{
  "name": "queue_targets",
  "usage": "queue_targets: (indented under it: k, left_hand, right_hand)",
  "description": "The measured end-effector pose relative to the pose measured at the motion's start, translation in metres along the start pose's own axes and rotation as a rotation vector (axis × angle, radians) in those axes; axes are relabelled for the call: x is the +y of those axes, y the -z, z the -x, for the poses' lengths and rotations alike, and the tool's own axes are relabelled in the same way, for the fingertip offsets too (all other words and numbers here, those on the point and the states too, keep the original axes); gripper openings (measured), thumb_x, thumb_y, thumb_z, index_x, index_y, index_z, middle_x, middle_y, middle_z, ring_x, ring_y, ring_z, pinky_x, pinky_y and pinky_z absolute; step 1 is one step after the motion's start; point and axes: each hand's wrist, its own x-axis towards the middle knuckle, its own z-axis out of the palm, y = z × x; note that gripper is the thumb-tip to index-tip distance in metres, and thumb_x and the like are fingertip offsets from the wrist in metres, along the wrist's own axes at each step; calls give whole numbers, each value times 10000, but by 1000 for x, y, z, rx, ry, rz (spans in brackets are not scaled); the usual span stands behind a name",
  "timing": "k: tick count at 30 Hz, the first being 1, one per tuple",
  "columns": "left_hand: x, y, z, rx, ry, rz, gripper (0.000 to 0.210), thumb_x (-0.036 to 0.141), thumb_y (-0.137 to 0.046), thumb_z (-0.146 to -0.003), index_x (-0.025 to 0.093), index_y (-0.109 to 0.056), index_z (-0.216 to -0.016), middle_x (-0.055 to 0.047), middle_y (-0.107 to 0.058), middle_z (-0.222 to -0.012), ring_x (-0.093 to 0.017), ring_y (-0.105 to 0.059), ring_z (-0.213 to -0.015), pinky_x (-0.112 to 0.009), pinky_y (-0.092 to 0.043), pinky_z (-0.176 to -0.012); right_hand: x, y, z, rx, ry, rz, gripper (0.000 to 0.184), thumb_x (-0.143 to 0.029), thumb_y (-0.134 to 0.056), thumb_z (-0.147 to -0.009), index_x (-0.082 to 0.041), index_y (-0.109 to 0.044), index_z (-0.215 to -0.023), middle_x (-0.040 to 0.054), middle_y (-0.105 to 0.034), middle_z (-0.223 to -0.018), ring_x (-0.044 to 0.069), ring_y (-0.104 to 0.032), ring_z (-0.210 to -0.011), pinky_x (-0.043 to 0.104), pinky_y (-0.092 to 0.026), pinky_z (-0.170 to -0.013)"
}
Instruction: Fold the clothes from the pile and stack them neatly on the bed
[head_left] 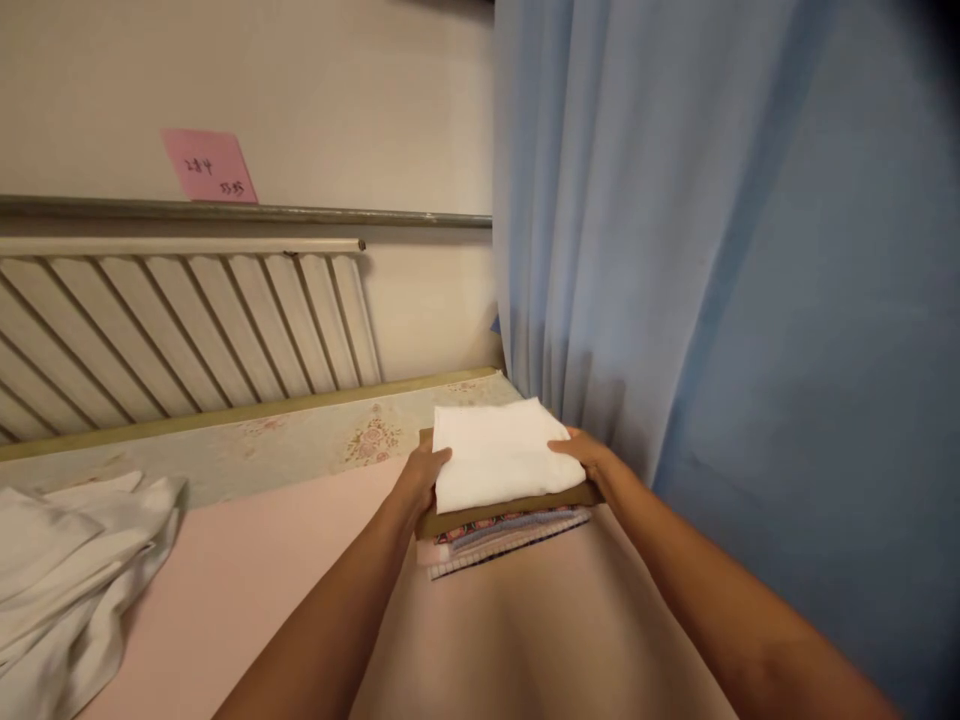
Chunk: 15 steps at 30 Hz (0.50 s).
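A folded white cloth (499, 452) lies on top of a stack of folded cloths (504, 535), which includes an olive-brown one and striped and checked ones below. The stack rests on a pink-covered bed (247, 570) near its far right corner. My left hand (422, 478) grips the left edge of the white cloth and the stack. My right hand (583, 452) holds the right edge of the white cloth, fingers laid on its top.
A heap of crumpled white fabric (71, 575) lies at the left of the bed. A light blue curtain (712, 280) hangs close on the right. Behind the bed are a white radiator (187, 330), a metal rail and a pink note (210, 165) on the wall.
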Motion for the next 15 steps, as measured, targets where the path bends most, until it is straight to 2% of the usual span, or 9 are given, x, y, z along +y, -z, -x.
queue_targets:
  k: [3, 5, 8, 10, 12, 15]
  left_hand:
    - [-29, 4, -1, 72, 77, -30, 388, 117, -680, -695, 77, -602, -1073, -105, -732, -783, -184, -655, -597, -292, -516, -571]
    - [-38, 7, -2, 93, 91, -42, 372, 123, -683, -706, 89, -607, -1069, -99, -735, -797, -185, -661, -621, -289, -515, -590]
    - [-41, 9, -6, 107, 89, -62, 348, 136, -684, -715, 105, -619, -1055, -92, -737, -822, -190, -673, -673, -285, -516, -626]
    - [-41, 10, -9, 115, 84, -80, 329, 139, -687, -710, 106, -631, -1032, -91, -737, -822, -195, -676, -694, -281, -515, -635]
    - [-42, 11, -12, 114, 77, -95, 314, 134, -679, -707, 109, -640, -1018, -87, -737, -818, -197, -676, -698, -281, -516, -639]
    - [-47, 13, -13, 110, 67, -115, 310, 116, -660, -703, 114, -648, -1013, -79, -735, -801, -191, -668, -677, -282, -513, -628]
  right_hand:
    - [21, -6, 9, 62, -23, 207, 459, -299, -812, -607, -134, -662, -1008, 72, -735, -760, 243, -689, -693, 383, -571, -662]
    - [23, -5, 12, 116, -21, 351, 431, -297, -782, -651, -134, -664, -1032, 79, -737, -800, 255, -692, -755, 385, -562, -712]
    - [6, -3, 7, 214, 16, 566, 422, -293, -710, -734, -138, -645, -1122, 123, -722, -991, 291, -658, -975, 406, -503, -874]
    - [-10, -9, 0, 266, 77, 693, 452, -299, -624, -815, -143, -585, -1237, 154, -640, -1205, 301, -558, -1170, 422, -404, -1007]
    - [-22, -26, -8, 271, 159, 786, 468, -308, -538, -880, -166, -516, -1325, 140, -508, -1383, 273, -417, -1314, 410, -281, -1103]
    - [-19, -68, -16, 144, 306, 944, 456, -385, -476, -925, -239, -489, -1357, 58, -356, -1505, 221, -250, -1409, 382, -152, -1155]
